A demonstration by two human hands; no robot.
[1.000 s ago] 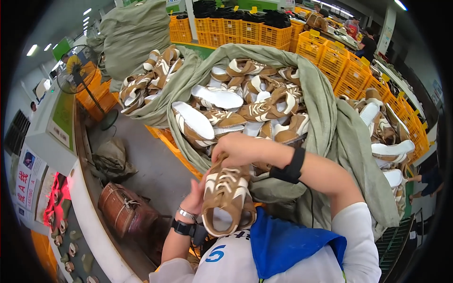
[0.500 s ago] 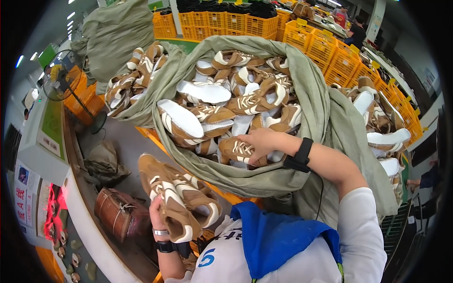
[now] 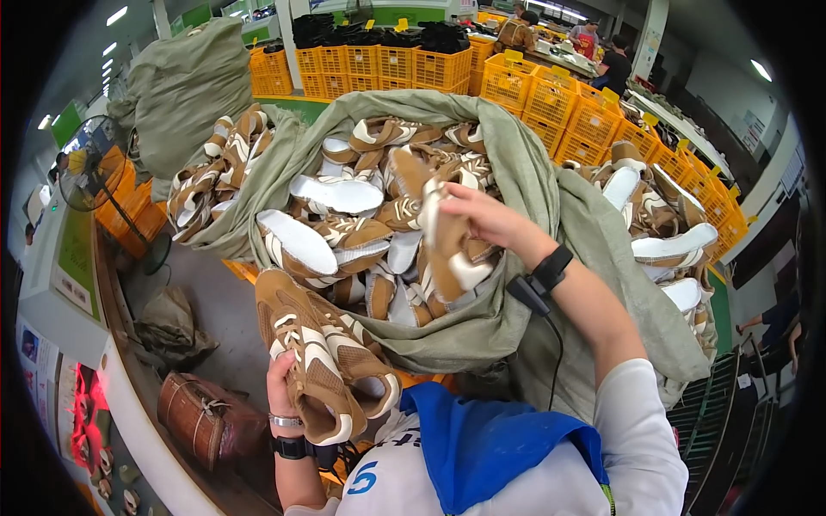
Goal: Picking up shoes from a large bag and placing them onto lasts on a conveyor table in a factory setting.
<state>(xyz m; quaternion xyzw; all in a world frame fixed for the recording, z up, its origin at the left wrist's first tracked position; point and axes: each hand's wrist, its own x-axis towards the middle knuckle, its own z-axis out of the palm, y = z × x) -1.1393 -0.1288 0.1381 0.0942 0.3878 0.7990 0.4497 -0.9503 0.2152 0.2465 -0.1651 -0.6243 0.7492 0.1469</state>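
Note:
My left hand (image 3: 280, 385) is closed around a pair of brown shoe uppers (image 3: 320, 365) with cream stripes and laces, held side by side at the lower left of the sack. Over the sack, my right hand (image 3: 486, 215) grips another brown shoe upper (image 3: 446, 236), tilted upright and blurred by motion. Below it, the large grey-green sack (image 3: 413, 344) stands wide with its edge rolled down. Many similar uppers fill it, some showing white undersides, such as the one (image 3: 297, 242) near its left edge. My right fingertips are partly hidden behind the held upper.
More uppers fill sacks at the left (image 3: 232, 163) and the right (image 3: 658, 215). A standing fan (image 3: 90, 163) is at the far left. Yellow crates (image 3: 551, 95) line the back. A brown basket-like container (image 3: 206, 417) sits at lower left beside a white-edged counter (image 3: 146, 413). People work far behind.
My right hand has lifted a brown shoe upper from the pile in the sack. My left hand keeps its pair of uppers. The view has shifted slightly.

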